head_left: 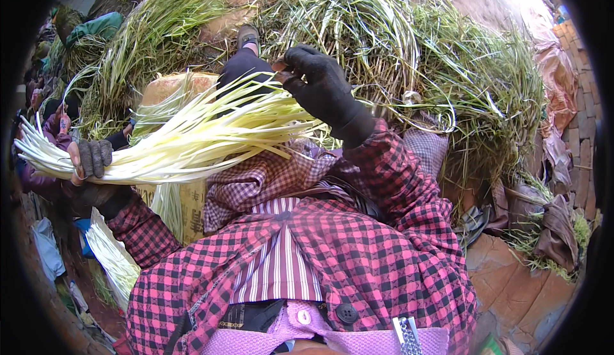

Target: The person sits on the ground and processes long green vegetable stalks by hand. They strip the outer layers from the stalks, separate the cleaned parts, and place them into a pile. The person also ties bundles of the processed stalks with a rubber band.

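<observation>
A long bundle of pale yellow-white leafy stalks, like blanched chives [206, 148], stretches across in front of me. My left hand [91, 160], in a dark glove with bare fingertips showing, grips it close to the white ends at the left. Above the yellow leaf tips is my right hand [312, 74], in a black glove with bare fingertips. Its fingers are bent with the thumb near them; whether a thin leaf lies between them cannot be told. More pale stalks [168, 206] lie below the bundle, over a yellow printed box or sack [193, 206].
A big heap of green and straw-coloured leaves [355, 33] lies ahead and to the right, another heap [144, 33] at upper left. Pale stalks [112, 259] rest at lower left. Another person's purple sleeve [53, 139] is at far left. Pinkish sheeting [554, 86] lies by bricks at right.
</observation>
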